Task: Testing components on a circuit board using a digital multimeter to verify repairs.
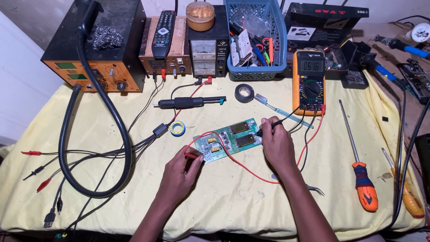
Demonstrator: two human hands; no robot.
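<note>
A green circuit board (226, 140) lies in the middle of the yellow cloth (233, 197). My left hand (181, 172) pinches a red probe (193, 155) whose tip touches the board's near left corner. My right hand (277, 143) holds a black probe (268, 125) against the board's right end. Red and black leads run from both probes to an orange multimeter (309, 81) standing just behind my right hand, its display lit.
Along the back stand a black and orange station (96, 45), a power supply (207, 49) and a blue basket (255, 40). A thick black hose (118, 130) loops at left. A tape roll (244, 93), solder reel (177, 128), iron handle (188, 102), screwdrivers (358, 161) and tweezers (313, 188) lie around.
</note>
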